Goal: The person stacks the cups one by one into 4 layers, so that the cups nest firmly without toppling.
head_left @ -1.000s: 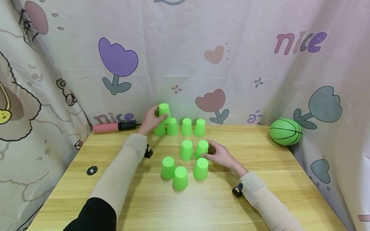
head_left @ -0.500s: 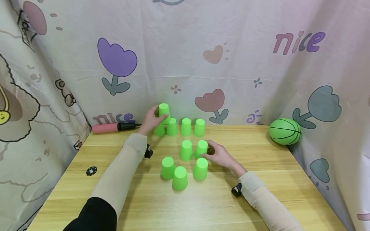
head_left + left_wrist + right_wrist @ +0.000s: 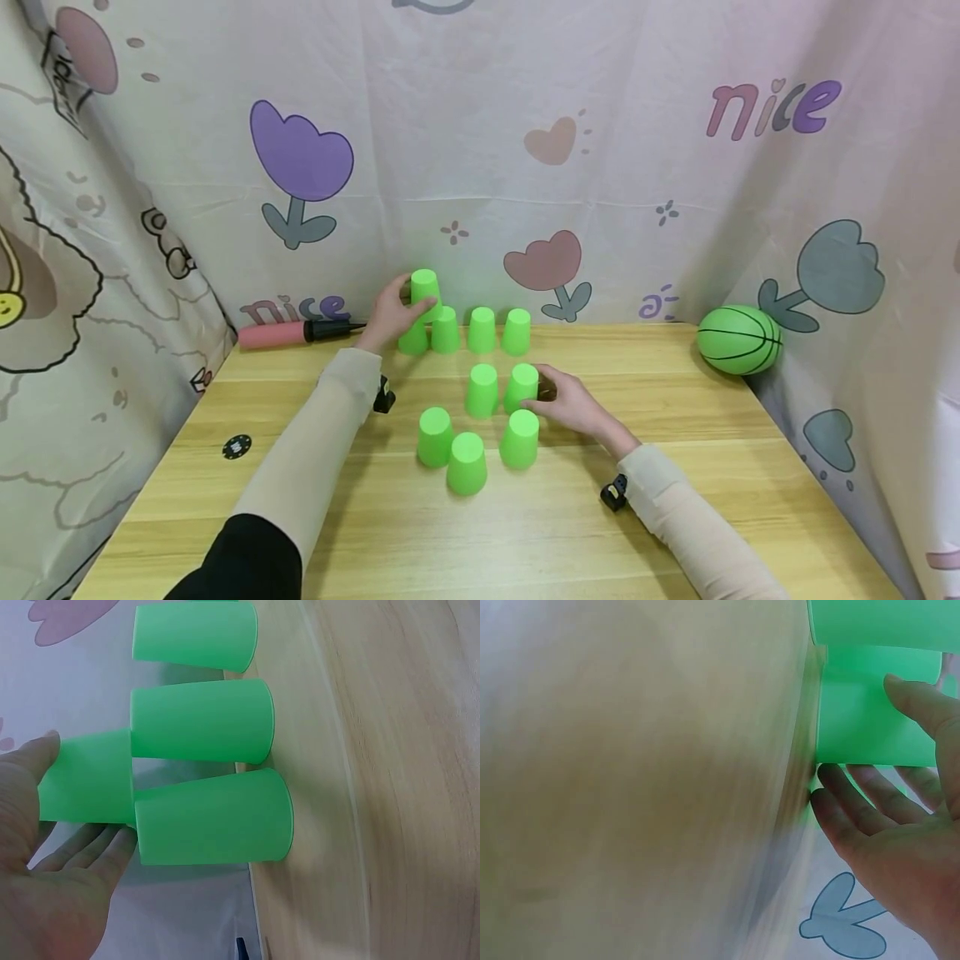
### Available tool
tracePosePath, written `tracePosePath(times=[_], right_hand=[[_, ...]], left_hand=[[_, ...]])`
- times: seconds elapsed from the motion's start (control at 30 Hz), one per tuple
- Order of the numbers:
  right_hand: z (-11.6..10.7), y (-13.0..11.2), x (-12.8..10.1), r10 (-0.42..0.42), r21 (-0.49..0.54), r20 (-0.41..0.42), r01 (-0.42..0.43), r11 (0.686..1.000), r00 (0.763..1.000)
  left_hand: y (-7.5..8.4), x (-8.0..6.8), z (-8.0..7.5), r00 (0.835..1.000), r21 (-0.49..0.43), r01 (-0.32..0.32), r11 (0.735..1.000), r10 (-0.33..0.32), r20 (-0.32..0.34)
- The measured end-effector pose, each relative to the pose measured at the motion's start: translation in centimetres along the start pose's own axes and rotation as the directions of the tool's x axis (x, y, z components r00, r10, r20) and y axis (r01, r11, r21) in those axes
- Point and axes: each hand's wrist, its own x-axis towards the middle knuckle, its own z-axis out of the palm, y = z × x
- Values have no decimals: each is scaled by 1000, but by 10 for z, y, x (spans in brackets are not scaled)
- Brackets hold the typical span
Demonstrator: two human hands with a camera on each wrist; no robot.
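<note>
Several green plastic cups stand upside down on the wooden table. At the back left, my left hand [image 3: 391, 314] grips an upper cup [image 3: 424, 287] between thumb and fingers. In the left wrist view, this upper cup [image 3: 86, 776] sits across two bottom cups, a near one [image 3: 217, 817] and a farther one [image 3: 202, 720]. My right hand [image 3: 573, 403] holds the right cup [image 3: 522, 387] of the middle pair, which stands on the table. In the right wrist view, the thumb lies on that cup [image 3: 862, 720] and the fingers reach along its other side.
Left of the middle pair's held cup is another cup [image 3: 482, 392]. Three cups, one of them nearest [image 3: 467, 464], stand in front. Two more [image 3: 482, 331] stand at the back. A pink-and-black pump [image 3: 273, 335], a poker chip [image 3: 237, 447] and a green ball [image 3: 738, 340] lie around the edges.
</note>
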Motion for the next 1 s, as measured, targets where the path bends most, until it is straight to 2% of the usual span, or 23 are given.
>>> tracePosePath(times=[0.23, 0.4, 0.63, 1.0], right_hand=[[-1, -1, 5, 3, 18, -14, -2, 1000, 1000], [-8, -7, 11, -24, 20, -52, 25, 999, 998], [-22, -20, 24, -82, -18, -111, 80, 997, 990], [-36, -31, 45, -102, -24, -148, 99, 995, 984]], left_hand=[[-4, -4, -6, 1000, 6, 9, 1000, -9, -6], [-6, -13, -13, 1000, -37, -7, 999, 7, 9], [-11, -32, -22, 1000, -61, -16, 998, 18, 23], [-20, -67, -25, 999, -57, -13, 998, 15, 48]])
